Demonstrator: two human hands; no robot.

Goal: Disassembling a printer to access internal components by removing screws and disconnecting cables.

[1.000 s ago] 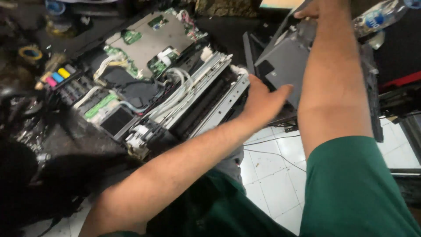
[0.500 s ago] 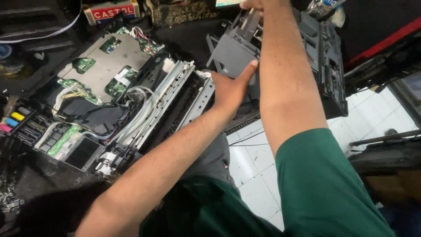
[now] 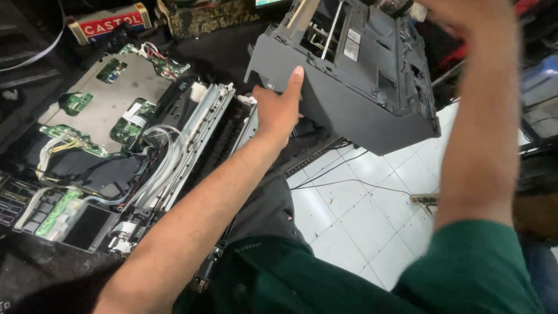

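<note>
Lifted higher than before: grey printer housing (image 3: pixel 354 87), clasped by left hand (image 3: pixel 279 110); right hand (image 3: pixel 459 14) grip unclear.

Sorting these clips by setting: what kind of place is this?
Probably a printer or electronics repair workshop: an opened printer chassis with bare circuit boards and tubing lies on a grimy bench, the hands lift a grey plastic housing, and loose cables trail over the tiled floor.
</note>
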